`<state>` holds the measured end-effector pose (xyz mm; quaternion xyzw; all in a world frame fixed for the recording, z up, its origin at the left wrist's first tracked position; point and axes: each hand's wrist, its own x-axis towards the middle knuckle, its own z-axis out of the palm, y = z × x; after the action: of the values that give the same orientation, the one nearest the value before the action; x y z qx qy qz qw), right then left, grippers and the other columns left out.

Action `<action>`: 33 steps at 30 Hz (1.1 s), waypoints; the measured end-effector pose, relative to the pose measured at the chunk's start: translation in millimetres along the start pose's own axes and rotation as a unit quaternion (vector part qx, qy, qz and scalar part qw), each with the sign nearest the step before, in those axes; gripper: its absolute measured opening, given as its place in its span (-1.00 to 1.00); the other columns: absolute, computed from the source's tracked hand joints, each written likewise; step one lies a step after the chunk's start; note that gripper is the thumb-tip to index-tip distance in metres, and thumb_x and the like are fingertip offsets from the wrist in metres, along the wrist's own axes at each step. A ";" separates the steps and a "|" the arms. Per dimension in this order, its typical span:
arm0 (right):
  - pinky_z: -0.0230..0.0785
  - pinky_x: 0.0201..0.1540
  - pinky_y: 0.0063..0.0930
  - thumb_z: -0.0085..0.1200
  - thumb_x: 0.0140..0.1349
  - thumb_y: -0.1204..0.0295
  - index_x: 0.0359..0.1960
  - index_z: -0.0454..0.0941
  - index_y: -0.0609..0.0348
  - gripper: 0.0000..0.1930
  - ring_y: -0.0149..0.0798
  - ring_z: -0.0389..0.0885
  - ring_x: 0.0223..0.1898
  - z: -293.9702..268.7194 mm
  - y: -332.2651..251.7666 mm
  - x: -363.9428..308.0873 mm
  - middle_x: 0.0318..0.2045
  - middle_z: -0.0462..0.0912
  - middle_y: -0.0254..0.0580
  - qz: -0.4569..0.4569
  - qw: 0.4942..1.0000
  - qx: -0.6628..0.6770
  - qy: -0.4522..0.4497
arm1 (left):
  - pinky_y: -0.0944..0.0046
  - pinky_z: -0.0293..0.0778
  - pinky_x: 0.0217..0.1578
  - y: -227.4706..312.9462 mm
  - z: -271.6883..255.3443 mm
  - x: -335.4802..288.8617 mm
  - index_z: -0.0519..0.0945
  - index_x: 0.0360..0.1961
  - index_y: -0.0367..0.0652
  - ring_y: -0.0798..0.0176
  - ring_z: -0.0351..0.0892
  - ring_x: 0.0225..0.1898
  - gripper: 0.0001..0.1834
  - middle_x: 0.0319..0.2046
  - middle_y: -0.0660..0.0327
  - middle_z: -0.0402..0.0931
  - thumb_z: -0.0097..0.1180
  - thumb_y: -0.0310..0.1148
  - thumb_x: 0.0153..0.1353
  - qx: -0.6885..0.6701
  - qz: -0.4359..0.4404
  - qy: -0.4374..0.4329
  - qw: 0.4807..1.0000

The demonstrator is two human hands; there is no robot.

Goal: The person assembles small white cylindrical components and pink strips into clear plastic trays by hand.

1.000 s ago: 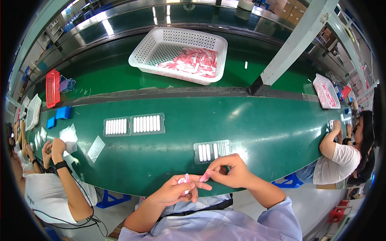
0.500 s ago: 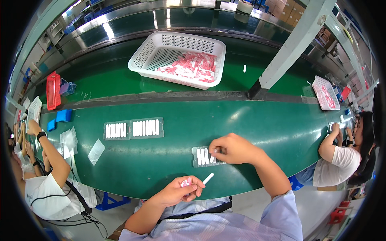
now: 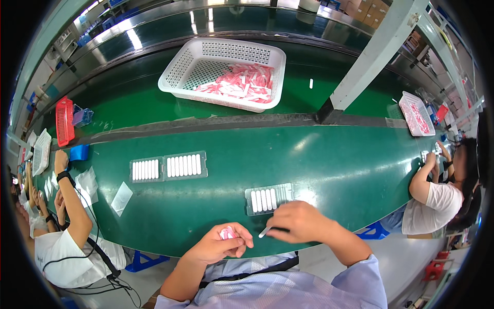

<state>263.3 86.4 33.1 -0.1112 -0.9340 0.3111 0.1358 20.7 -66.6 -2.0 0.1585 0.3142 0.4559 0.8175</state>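
While the left hand (image 3: pixel 218 246) is closed on a pink pack (image 3: pixel 227 234), the right hand (image 3: pixel 297 222) pinches a white stick (image 3: pixel 264 232) at the counter (image 3: pixel 329 170) edge. I think it goes into the tray (image 3: pixel 268 198) next, needing a careful aim. Farther off, a white basket (image 3: pixel 224 72) holds pink-and-white packs.
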 end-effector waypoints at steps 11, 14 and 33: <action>0.43 -0.07 -0.36 0.34 0.16 0.18 -0.15 0.71 0.10 -0.68 -0.28 0.54 -0.11 53.8 -30.3 -54.9 -0.13 0.61 -0.36 -0.085 0.984 -0.149 0.044 | 0.44 0.22 -0.57 62.6 -3.9 22.5 0.58 0.02 -0.30 0.33 0.58 -0.36 -0.78 -0.15 0.06 0.65 0.01 -0.55 0.41 0.000 0.059 0.021 0.998; 0.48 -0.13 -0.41 0.39 0.13 0.35 -0.29 0.72 0.15 -0.81 -0.28 0.58 -0.19 58.2 -32.8 -56.4 -0.21 0.67 -0.37 -0.121 0.982 -0.118 0.082 | 0.46 0.15 -0.58 75.5 8.0 32.5 0.60 -0.02 -0.27 0.45 0.46 -0.47 -0.80 -0.33 0.22 0.58 -0.03 -0.52 0.43 0.084 0.040 0.042 0.995; 0.35 -0.48 -0.41 0.45 0.06 0.43 -0.29 0.70 0.03 -0.80 -0.33 0.50 -0.53 100.2 -54.3 -109.8 -0.47 0.55 -0.38 -0.064 0.963 -0.110 0.239 | 0.42 -0.08 -0.64 60.7 -17.4 48.9 0.55 -0.19 -0.28 0.56 0.02 -0.66 -0.90 -0.64 0.46 0.16 0.01 -0.49 0.42 0.115 0.077 0.064 0.988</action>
<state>327.3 -43.4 -31.1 -0.1361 -0.9083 0.1613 0.3613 -11.0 6.7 -0.1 0.2456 0.4026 0.4873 0.7349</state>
